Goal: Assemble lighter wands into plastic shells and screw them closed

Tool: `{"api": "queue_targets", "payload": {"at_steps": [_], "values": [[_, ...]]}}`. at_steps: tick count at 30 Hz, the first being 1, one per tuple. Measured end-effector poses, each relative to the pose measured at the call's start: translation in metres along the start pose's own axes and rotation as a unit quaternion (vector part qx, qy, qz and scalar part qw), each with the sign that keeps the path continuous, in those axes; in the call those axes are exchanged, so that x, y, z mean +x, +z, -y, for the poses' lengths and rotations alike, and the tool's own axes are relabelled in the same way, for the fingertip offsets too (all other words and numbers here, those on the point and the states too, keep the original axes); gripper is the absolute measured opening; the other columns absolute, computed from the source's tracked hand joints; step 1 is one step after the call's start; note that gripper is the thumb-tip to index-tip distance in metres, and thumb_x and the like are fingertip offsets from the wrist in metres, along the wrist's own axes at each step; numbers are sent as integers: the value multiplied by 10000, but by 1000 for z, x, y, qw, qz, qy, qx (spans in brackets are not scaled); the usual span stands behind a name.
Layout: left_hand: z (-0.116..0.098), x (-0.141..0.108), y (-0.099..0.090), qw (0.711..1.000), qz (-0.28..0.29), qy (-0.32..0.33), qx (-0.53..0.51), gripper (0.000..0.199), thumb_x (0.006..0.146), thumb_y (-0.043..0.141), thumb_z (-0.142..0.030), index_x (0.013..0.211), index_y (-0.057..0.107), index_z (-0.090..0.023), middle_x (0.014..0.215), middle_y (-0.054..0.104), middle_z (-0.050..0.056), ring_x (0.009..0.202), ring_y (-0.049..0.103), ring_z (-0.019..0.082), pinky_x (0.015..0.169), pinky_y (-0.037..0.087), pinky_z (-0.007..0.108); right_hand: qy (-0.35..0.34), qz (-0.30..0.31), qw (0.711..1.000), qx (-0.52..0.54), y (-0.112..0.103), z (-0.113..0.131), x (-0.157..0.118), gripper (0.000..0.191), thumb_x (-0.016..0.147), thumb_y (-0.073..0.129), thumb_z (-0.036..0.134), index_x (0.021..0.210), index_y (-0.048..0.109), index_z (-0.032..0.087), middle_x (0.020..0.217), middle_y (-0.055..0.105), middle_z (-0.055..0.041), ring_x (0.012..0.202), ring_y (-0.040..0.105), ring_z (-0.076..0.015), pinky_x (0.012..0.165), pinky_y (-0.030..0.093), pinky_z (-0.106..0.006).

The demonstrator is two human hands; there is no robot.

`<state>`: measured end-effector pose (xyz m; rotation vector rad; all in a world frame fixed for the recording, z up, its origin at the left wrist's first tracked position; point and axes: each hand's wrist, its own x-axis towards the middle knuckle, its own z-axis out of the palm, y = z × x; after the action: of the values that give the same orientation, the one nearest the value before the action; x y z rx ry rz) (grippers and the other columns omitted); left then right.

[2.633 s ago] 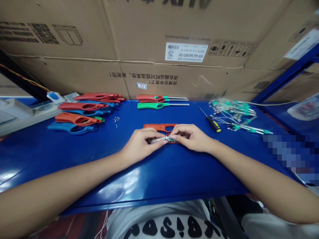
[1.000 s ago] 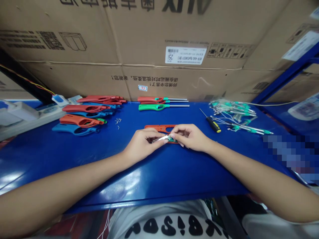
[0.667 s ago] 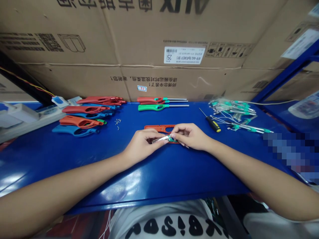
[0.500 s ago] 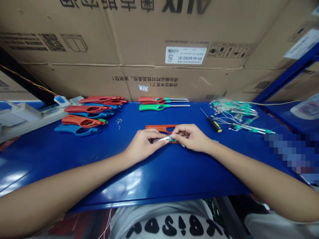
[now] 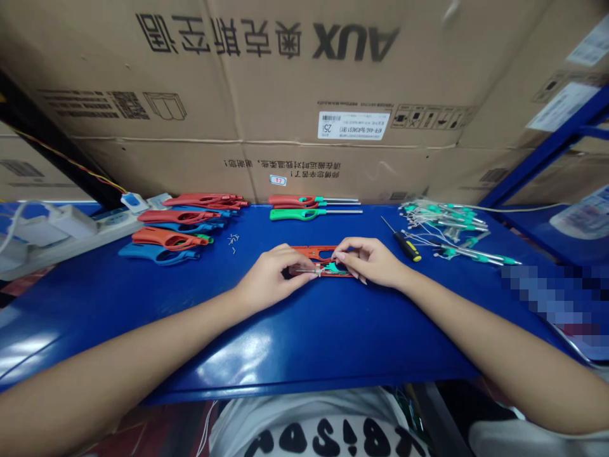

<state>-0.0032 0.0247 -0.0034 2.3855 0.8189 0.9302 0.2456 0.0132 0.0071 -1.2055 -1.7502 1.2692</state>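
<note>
My left hand (image 5: 272, 274) is closed around a short, shiny lighter gas tank (image 5: 301, 270), its end with a pale fitting showing past the fingertips. My right hand (image 5: 375, 261) pinches with thumb and forefinger just above a green trigger piece (image 5: 339, 268); whatever lies between those fingertips is too small to make out. Under both hands rest two orange lighter shell halves. The farther shell half (image 5: 304, 251) lies with its inner side up, while the nearer one is mostly covered by my hands and the parts.
Red, orange and blue lighter shells (image 5: 166, 238) are stacked at left, beside small screws (image 5: 233, 240) and a power strip (image 5: 111, 222). Lighters with metal tubes (image 5: 311, 214) lie at the back. A screwdriver (image 5: 408, 246) and wired metal tubes (image 5: 457, 219) lie right, before a cardboard box (image 5: 280, 95).
My right fingers have lifted slightly off the green piece, uncovering more of it. My left hand keeps hold of the gas tank, now nearer the shell. The head view has tilted up slightly.
</note>
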Motion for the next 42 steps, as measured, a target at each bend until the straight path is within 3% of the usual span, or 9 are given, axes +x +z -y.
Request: {"api": "queue_targets", "payload": {"at_steps": [3, 8, 18, 26, 34, 39, 42], "values": [[4, 2, -1, 998, 19, 29, 46, 133, 898, 712, -304, 984, 765, -218, 902, 748, 38, 848, 613, 190, 808, 479, 329, -3, 8, 1000, -5, -2, 0, 0, 318, 863, 660, 480, 897, 633, 165, 502, 525, 73, 365, 426, -59, 357, 348, -186], [8, 3, 2, 996, 13, 23, 82, 171, 901, 707, -356, 1001, 773, -234, 915, 721, 42, 845, 584, 194, 800, 458, 339, -36, 17, 999, -13, -1, -2, 2, 285, 871, 659, 452, 860, 645, 168, 540, 527, 62, 442, 461, -72, 436, 377, -208], [5, -1, 4, 1000, 11, -6, 28, 187, 925, 622, -244, 1017, 771, -178, 939, 712, 90, 829, 666, 181, 742, 535, 306, -56, 24, 997, -53, -3, -7, 2, 309, 909, 613, 420, 1063, 679, 160, 724, 630, 4, 496, 499, -80, 477, 392, -216], [8, 2, -3, 997, 57, 17, 54, 204, 955, 607, -234, 1077, 769, -213, 958, 705, 74, 880, 662, 188, 816, 540, 339, -106, 28, 984, -137, -2, -7, 0, 278, 923, 588, 352, 1058, 745, 167, 890, 731, -55, 584, 529, -99, 538, 402, -229], [9, 1, -5, 996, 79, 30, 42, 211, 975, 580, -228, 1089, 754, -189, 959, 682, 72, 863, 662, 169, 799, 536, 304, -208, 45, 953, -215, -3, -6, -4, 255, 948, 569, 282, 1099, 756, 197, 1010, 771, -62, 656, 632, -129, 575, 458, -253], [11, 2, -6, 994, 87, 35, 48, 213, 982, 571, -242, 1066, 761, -198, 987, 691, 76, 877, 672, 178, 805, 541, 309, -272, 78, 915, -287, -2, 1, -9, 285, 955, 530, 215, 1164, 724, 222, 1145, 750, -64, 1007, 711, -193, 878, 549, -320], [10, 2, -6, 993, 88, 45, 58, 217, 986, 569, -250, 1073, 758, -189, 991, 692, 78, 885, 671, 180, 821, 541, 316, -291, 88, 884, -356, -1, 4, -12, 315, 968, 502, 205, 1213, 700, 211, 1200, 737, -62, 1083, 703, -208, 919, 553, -337]]}}
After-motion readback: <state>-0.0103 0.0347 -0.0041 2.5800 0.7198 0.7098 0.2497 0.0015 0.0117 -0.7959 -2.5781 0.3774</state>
